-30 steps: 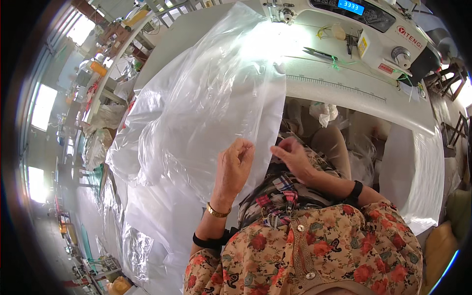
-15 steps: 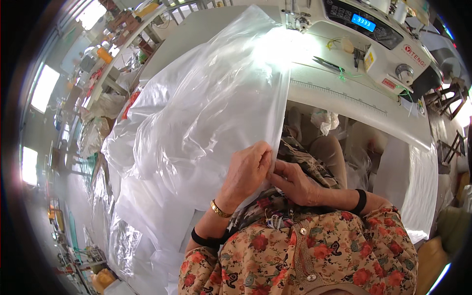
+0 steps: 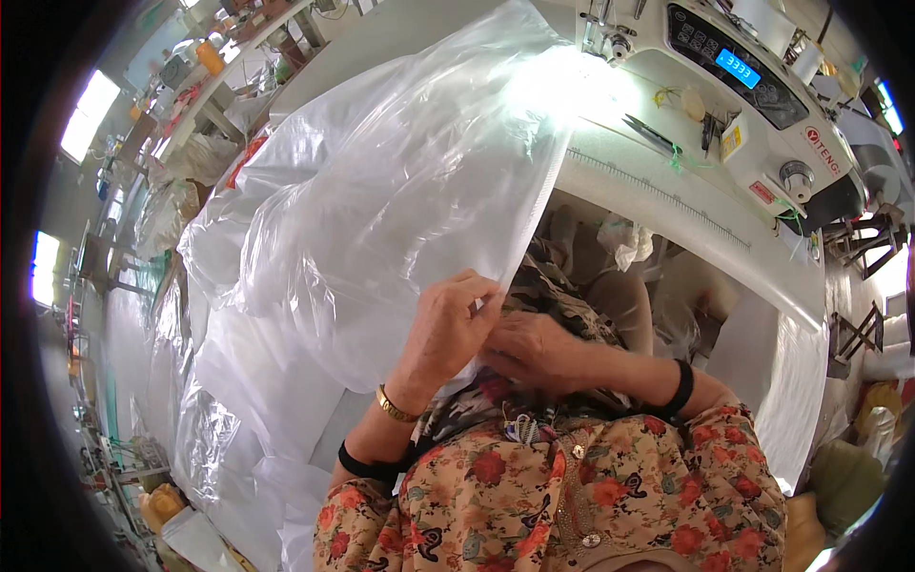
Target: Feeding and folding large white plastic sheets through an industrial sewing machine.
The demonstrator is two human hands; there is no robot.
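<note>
A large sheet of clear plastic film spreads across the left of the sewing machine table and hangs toward my lap. At its lower right edge, my left hand is closed in a pinch on the film. My right hand lies just beside and below it, with blurred fingers curled in and partly hidden by the left. From there the film's straight edge runs up to the brightly lit needle area of the sewing machine.
A black pair of thread snips lies on the white table, behind a ruler strip. White sheeting hangs off the right side. Crumpled plastic shows below the table edge. Cluttered shelves stand at far left.
Both hands have moved left and slightly down along with the film's edge, which now slants more. The right hand has drawn in under the left. The whole view has shifted a little.
</note>
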